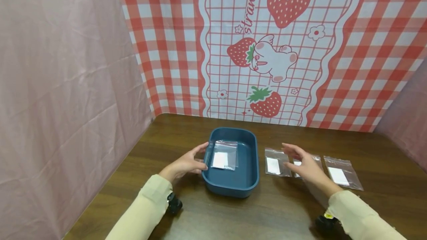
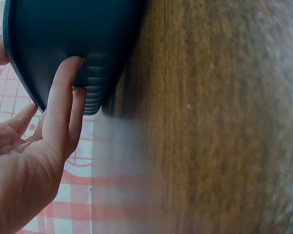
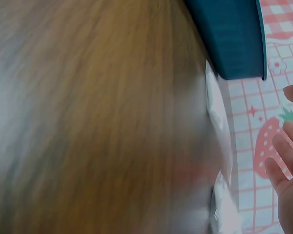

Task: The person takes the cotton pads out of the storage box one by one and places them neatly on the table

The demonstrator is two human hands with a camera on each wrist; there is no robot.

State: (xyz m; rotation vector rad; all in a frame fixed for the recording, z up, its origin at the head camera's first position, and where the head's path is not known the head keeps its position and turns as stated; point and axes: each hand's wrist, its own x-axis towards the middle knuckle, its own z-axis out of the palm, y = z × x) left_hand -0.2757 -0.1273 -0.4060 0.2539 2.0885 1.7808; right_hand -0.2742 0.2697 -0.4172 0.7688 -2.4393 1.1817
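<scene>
A blue plastic bin [image 1: 231, 183] stands on the table with clear zip bags [image 1: 225, 155] inside, a white piece showing in them. My left hand [image 1: 186, 163] touches the bin's left side, its fingers against the outer wall in the left wrist view. My right hand [image 1: 308, 166] hovers with nothing in it, fingers spread and thumb apart. Beneath and around that hand lie three clear zip bags with white pieces: a left bag [image 1: 273, 165], a middle bag [image 1: 317, 161] partly hidden by the hand, and a right bag [image 1: 340, 175].
The brown wooden table [image 1: 260, 217] reaches back to a red-and-white strawberry-print cloth [image 1: 260, 47]. Pink fabric [image 1: 66, 84] hangs along the left side and at the right. Small dark devices sit at both wrists.
</scene>
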